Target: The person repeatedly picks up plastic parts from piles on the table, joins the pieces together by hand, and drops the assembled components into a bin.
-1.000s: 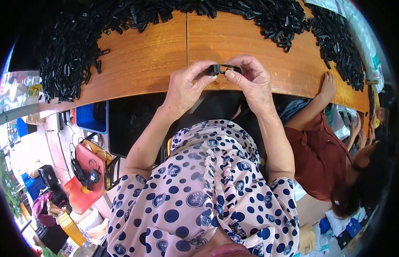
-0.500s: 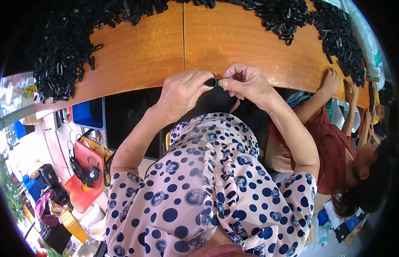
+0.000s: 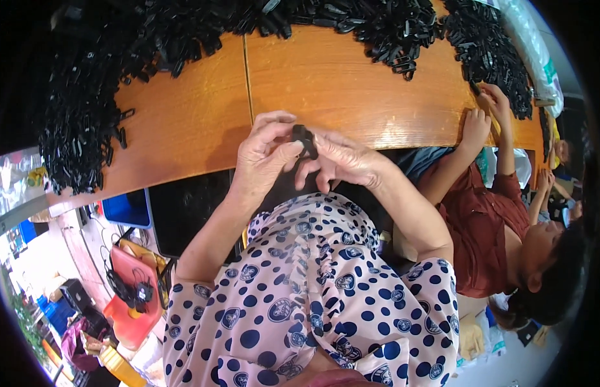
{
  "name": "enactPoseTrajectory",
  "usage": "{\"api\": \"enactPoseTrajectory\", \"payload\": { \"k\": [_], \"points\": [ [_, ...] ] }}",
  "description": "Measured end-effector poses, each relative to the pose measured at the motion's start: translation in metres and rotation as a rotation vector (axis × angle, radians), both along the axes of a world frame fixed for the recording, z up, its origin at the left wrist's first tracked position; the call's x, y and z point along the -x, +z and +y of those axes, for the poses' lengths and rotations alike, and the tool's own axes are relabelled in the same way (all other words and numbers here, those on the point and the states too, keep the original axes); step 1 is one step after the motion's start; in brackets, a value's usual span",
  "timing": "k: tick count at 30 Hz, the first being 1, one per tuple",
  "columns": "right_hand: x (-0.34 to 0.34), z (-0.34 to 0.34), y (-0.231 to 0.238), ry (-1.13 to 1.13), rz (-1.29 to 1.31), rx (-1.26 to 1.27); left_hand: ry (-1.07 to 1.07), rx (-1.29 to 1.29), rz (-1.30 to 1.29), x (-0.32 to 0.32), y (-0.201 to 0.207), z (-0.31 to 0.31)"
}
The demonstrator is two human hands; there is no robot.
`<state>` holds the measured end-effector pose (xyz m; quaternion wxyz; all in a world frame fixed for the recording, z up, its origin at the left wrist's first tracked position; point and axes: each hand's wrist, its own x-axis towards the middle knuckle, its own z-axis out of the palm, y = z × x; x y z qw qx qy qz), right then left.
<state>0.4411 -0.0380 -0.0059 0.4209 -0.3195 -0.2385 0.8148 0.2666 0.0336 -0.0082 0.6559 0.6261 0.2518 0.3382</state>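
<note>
Above the table's near edge, a small black plastic buckle (image 3: 304, 139) is pinched between the thumb and fingers of my left hand (image 3: 261, 158). My right hand (image 3: 345, 158) lies right against it from the other side. Its lower fingers are spread and bent loosely, and the hand covers part of the buckle, so its finer shape is hard to make out. Several similar black pieces form a big heap (image 3: 81, 122) at the left and along the far side of the wooden table (image 3: 184, 119), with another heap (image 3: 400, 35) at the far right.
A person in a dark red top (image 3: 480, 226) sits at my right, with hands (image 3: 483, 116) at the table's right end. Clear plastic bags (image 3: 535, 51) lie beyond. A blue crate (image 3: 127, 208) and a red stool (image 3: 135, 303) with black cables stand at the left.
Both hands have shifted a little left and nearer with the buckle, which now stands more upright. My right fingers have spread from their pinch. The neighbour's hands have moved.
</note>
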Motion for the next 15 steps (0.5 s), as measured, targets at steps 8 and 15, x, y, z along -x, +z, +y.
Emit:
{"api": "enactPoseTrajectory", "payload": {
  "k": [8, 15],
  "points": [
    [0.014, 0.002, -0.02, -0.189, 0.186, 0.012, -0.11, 0.575, -0.1, -0.012, 0.001, 0.003],
    [-0.025, 0.015, -0.008, -0.043, -0.646, -0.327, -0.089, 0.401, -0.147, -0.017, -0.018, 0.015]
  ]
}}
